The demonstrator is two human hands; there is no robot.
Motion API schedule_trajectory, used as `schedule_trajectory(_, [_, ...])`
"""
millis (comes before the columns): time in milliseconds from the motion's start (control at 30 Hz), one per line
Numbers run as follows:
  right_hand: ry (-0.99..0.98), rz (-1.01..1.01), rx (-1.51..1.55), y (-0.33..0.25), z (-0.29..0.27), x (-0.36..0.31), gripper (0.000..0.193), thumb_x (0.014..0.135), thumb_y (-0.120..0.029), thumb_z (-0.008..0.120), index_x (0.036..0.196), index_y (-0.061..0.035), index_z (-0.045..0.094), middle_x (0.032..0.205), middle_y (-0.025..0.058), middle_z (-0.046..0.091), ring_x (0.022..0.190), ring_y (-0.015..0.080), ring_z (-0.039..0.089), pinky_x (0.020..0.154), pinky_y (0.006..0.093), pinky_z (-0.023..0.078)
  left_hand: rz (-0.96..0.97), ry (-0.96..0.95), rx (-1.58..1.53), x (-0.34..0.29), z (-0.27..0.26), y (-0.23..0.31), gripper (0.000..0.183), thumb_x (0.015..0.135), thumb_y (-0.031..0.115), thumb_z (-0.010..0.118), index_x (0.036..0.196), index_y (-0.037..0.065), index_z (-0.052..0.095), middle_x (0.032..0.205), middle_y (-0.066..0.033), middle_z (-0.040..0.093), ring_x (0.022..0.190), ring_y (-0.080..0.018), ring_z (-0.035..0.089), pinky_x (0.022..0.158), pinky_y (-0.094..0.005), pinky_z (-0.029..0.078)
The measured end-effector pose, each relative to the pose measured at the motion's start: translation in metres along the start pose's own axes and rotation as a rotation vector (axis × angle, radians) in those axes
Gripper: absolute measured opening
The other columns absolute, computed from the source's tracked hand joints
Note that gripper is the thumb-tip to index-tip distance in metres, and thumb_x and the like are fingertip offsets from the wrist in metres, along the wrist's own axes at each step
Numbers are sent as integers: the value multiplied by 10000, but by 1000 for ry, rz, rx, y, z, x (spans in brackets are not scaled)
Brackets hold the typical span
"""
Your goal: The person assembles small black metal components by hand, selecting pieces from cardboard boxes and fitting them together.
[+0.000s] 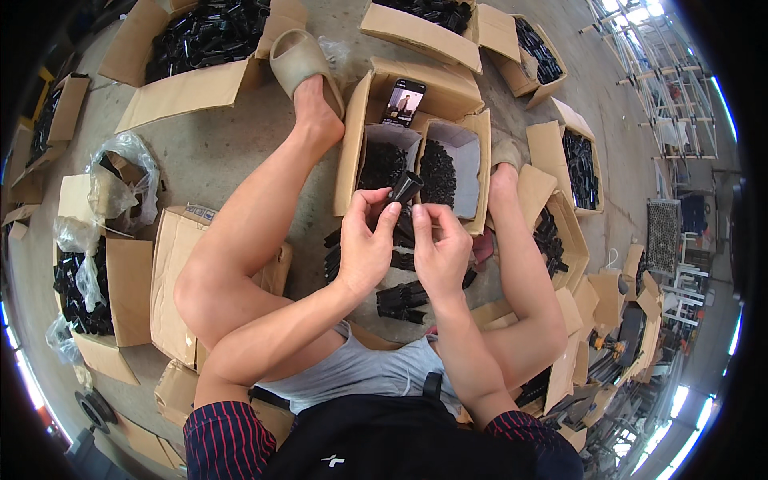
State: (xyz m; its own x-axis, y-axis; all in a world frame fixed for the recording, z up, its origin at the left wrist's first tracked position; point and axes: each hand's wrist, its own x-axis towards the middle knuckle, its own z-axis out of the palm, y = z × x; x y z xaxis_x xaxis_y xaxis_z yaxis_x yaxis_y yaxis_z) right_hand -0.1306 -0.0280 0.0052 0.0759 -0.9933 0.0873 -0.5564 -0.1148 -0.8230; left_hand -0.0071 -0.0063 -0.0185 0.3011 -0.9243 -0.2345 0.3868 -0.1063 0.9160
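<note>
A short black plastic tube (406,187), flared at its upper end, is pinched between the thumb and fingers of my left hand (366,250). Close beside it, my right hand (442,248) has its thumb and forefinger pressed together near the tube's lower end; whatever they grip is too small to make out. Just beyond both hands stands a cardboard box (350,164) holding two lined trays. Small black pieces (382,162) fill the left tray, and more small black pieces (436,172) lie in the right one. Beneath my hands lie several black tubular parts (400,300).
A lit phone (404,102) leans inside the box's far end. Cartons of black parts stand around me: one far left (180,100), one at left (120,280), others at right (540,144). Clear plastic bags (132,176) lie at left. Metal racks (664,88) stand far right.
</note>
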Motion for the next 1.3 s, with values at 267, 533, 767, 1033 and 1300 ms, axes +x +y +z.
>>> schedule_trajectory(267, [-35, 73, -14, -6, 1, 0, 295, 976, -261, 659, 1013, 32, 668, 841, 140, 718, 750, 197, 706, 689, 321, 537, 9, -15, -20, -1, 1, -5, 192, 977, 22, 619, 1150, -25, 550, 1061, -93, 662, 988, -127, 625, 891, -280, 510])
schedule_trajectory(533, [-324, 387, 445, 4, -16, 2, 312, 944, -175, 718, 1141, 61, 668, 916, 70, 711, 697, 99, 665, 618, 230, 555, -165, -93, -65, 4, -3, -4, 219, 1005, 125, 624, 1176, 6, 558, 1050, -74, 658, 1002, -106, 604, 886, -289, 500])
schedule_trajectory(767, [-264, 477, 474, 10, -66, 15, 312, 980, -240, 679, 1097, 49, 692, 831, 49, 695, 597, 76, 611, 532, 198, 492, -669, -478, -272, -1, -6, 11, 402, 1018, 364, 605, 1333, 123, 539, 1215, -8, 627, 1150, -127, 589, 973, -353, 498])
schedule_trajectory(1033, [-192, 438, 339, 1, -88, 13, 386, 975, -311, 690, 1069, 63, 679, 777, 35, 646, 541, 86, 601, 475, 204, 466, -691, -759, -266, 5, -6, -4, 458, 925, 102, 725, 1344, 27, 554, 1103, -31, 712, 1005, -85, 662, 938, -283, 555])
schedule_trajectory(1300, [-26, 405, 408, 6, -58, 2, 401, 996, -308, 657, 1182, 45, 624, 848, 74, 672, 614, 106, 642, 536, 223, 519, -615, -543, -295, -5, -4, -15, 455, 866, 16, 765, 1285, 10, 586, 1090, -49, 716, 958, -97, 669, 877, -260, 549])
